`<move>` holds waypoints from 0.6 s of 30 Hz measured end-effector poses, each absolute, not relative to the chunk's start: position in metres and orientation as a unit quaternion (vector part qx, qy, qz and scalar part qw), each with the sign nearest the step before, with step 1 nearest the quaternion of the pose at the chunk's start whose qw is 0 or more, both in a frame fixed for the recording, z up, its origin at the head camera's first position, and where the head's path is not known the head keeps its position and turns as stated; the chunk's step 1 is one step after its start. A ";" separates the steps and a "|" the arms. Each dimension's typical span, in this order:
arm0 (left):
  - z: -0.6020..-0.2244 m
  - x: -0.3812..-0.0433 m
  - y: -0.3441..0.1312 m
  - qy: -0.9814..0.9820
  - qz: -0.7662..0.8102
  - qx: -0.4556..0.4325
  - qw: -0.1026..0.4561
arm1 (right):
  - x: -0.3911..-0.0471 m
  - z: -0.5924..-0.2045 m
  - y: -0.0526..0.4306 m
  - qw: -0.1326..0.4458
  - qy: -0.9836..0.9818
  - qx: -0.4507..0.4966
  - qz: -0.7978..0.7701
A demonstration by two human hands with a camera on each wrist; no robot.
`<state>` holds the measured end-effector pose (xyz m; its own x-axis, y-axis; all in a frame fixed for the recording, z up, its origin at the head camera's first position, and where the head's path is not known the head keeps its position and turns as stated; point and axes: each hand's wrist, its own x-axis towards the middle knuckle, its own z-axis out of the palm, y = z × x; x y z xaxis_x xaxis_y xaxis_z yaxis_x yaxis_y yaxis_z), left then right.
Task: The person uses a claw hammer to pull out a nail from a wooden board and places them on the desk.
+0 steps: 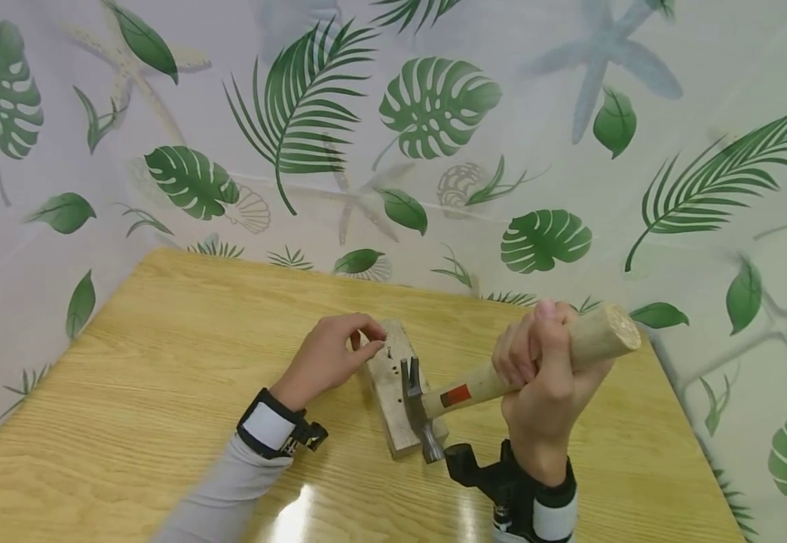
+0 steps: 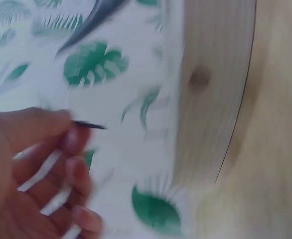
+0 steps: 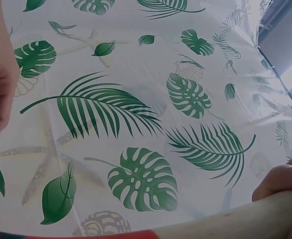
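You are viewing a wooden table (image 1: 183, 324) whose top is showing a yellow-brown finish with fine grain lines running across it. Its far edge is sloping slightly down toward the right, and its far left corner is curving rather than meeting at a sharp point. Near the front, two patches of glare (image 1: 292, 516) are reflecting off the surface, the left one appearing brighter. Directly on the tabletop, right of its middle, a pale wooden block (image 1: 389, 400) is lying flat. You are seeing its long axis running from far to near, the near end angling slightly right. Several small dark holes (image 1: 399, 400) are marking its upper face.
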<state>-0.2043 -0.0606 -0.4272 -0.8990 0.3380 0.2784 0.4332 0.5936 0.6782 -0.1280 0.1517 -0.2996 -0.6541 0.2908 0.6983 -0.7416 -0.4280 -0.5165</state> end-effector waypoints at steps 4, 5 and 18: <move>-0.422 -0.211 -0.094 -0.926 -0.349 -0.146 0.010 | -0.128 -0.299 0.152 0.331 -0.432 0.264 0.797; -0.422 -0.213 -0.103 -0.934 -0.334 -0.123 -0.006 | -0.128 -0.300 0.151 0.333 -0.435 0.263 0.795; -0.435 -0.217 -0.175 -0.968 -0.219 -0.002 -0.123 | -0.125 -0.309 0.144 0.345 -0.453 0.261 0.779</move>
<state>-0.2172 -0.1754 -0.4352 -0.9697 0.0576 -0.2374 -0.0501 0.9043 0.4240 -0.1249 0.1438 -0.3094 -0.6249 0.3015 0.7201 -0.7751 -0.3504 -0.5258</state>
